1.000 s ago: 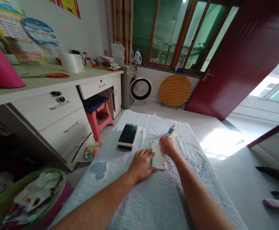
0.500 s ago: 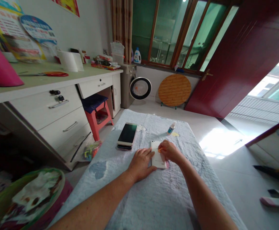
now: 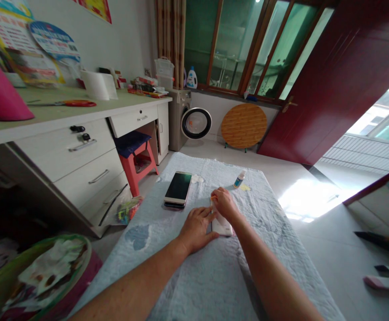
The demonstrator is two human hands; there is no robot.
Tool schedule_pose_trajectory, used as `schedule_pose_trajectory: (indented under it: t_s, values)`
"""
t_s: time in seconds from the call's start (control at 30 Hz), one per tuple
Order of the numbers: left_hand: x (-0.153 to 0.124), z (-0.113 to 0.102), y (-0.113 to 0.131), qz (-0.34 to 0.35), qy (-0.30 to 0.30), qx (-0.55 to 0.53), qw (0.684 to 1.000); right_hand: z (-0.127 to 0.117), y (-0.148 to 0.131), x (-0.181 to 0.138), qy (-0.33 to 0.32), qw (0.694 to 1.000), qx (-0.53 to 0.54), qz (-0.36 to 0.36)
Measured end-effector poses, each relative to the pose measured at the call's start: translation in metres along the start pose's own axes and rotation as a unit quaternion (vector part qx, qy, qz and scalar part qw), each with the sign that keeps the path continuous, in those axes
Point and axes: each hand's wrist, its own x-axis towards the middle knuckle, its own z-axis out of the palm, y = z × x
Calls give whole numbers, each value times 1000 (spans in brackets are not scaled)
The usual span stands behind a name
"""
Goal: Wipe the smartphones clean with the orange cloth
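A white smartphone [image 3: 223, 228] lies back up on the cloth-covered table, its upper part hidden under my right hand. My left hand [image 3: 197, 228] rests flat along the phone's left edge, fingers stretched and thumb apart near the bottom corner. Curled over the phone's top end, my right hand [image 3: 223, 203] pinches a small orange thing [image 3: 213, 197], too covered to name. Beyond it stands a small white spray bottle [image 3: 239, 179] with a blue label. To the left, a dark-screened smartphone [image 3: 178, 186] lies on top of another dark one.
A pale blue cloth [image 3: 201, 285] covers the table. A desk [image 3: 80, 165] with drawers and a pink stool [image 3: 136, 171] stand left. At lower left is a bin [image 3: 89, 263] of waste. A washing machine [image 3: 177, 120] has its door open at the back.
My right hand has slid left and away from me over the phone, to its top end, still pinching the orange thing. My left hand stays in place.
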Motion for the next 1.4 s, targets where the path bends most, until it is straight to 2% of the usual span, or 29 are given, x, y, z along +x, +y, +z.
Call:
schedule_pose_trajectory:
  t_s: [0.23, 0.37, 0.53, 0.63, 0.77, 0.9, 1.07, 1.23, 1.4]
  values:
    - [-1, 2, -1, -1, 22, -24, 999, -4, -3, -5, -10, 1000, -18, 20]
    - [-1, 2, 0, -2, 48, -52, 997, -12, 1, -20, -44, 999, -4, -24]
    - [0, 0, 1, 8, 44, -37, 998, -16, 7, -31, -75, 995, 5, -59]
    - [-1, 1, 1, 9, 37, -18, 999, -15, 12, -28, -48, 998, 9, -41]
    - [-1, 2, 1, 6, 37, -3, 999, -13, 20, -19, 6, 1000, 12, 21]
    - [-2, 1, 2, 2, 30, 1, 1000, -9, 15, -17, 7, 1000, -4, 22]
    - [-1, -1, 5, 5, 26, 2, 1000, -6, -2, -12, -22, 999, -23, -31]
    - [-2, 2, 4, -2, 28, 7, 1000, -6, -10, 9, -78, 991, -103, -22]
    - [-4, 5, 2, -6, 36, -1, 999, -12, -14, 17, -115, 984, -124, -46]
